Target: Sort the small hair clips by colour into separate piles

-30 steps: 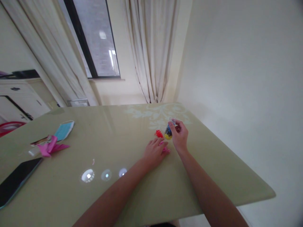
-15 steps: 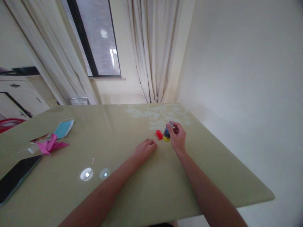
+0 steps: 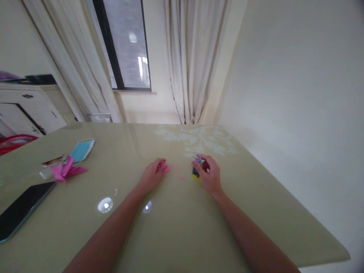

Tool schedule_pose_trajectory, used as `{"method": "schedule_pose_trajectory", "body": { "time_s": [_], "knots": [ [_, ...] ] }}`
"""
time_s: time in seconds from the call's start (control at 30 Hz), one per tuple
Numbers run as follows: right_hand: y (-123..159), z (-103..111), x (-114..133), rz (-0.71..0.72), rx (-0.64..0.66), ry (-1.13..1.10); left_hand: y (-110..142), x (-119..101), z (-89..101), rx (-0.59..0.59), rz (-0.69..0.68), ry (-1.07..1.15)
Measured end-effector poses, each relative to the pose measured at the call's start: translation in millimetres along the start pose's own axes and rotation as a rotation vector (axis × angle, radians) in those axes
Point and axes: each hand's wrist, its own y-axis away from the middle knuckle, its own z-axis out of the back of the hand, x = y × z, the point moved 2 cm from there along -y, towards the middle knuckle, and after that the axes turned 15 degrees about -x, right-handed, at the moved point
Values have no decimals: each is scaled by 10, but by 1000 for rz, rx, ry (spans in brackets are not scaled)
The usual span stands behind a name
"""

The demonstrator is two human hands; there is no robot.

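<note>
My right hand [image 3: 209, 176] rests on the green table [image 3: 182, 227] with its fingers curled round a small multicoloured toy [image 3: 196, 170] showing blue, yellow and dark red. My left hand [image 3: 152, 175] lies a short way to the left of it, fingers closed on a small pink piece [image 3: 165, 167] that sticks out at the fingertips. The two hands are apart, with bare table between them.
At the left lie a blue face mask [image 3: 81, 149], a pink folded paper shape [image 3: 66, 170], a small card [image 3: 52, 161] and a dark phone [image 3: 21, 210]. Curtains and a window stand behind the table. The wall runs along the table's right edge.
My left hand has slid left, away from the right hand, taking the pink piece along. My right hand has lowered the toy to the table. The red piece is no longer visible.
</note>
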Motion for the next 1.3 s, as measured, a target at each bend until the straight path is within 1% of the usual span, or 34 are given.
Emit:
{"method": "schedule_pose_trajectory", "body": {
  "time_s": [0.07,0.17,0.23,0.33,0.47,0.57,0.63,0.73,0.87,0.93,1.13,1.3],
  "knots": [
    [12,11,16,13,19,1,-5,3,15,-24,29,25],
    [16,27,30,20,36,4,-24,10,86,-96,38,-31],
    [17,33,35,20,47,10,-23,4,150,-114,27,-72],
    [26,33,57,19,64,17,13,-49,214,-62,16,-93],
    [61,24,151,41,113,11,73,-158,183,32,-23,-160],
    [93,20,253,81,162,-17,82,-217,140,28,-76,-204],
    [116,22,316,99,186,-37,71,-245,142,5,-79,-189],
    [160,30,392,103,211,-55,36,-281,194,-40,-17,-95],
    [241,19,458,89,269,-80,-15,-279,258,-47,162,140],
    [278,1,467,73,302,-88,-32,-257,264,-48,219,216],
    [304,-38,422,11,316,-94,-47,-222,253,-103,261,359],
    [288,-64,381,-16,328,-118,-49,-298,287,-138,349,527]
  ]
}}
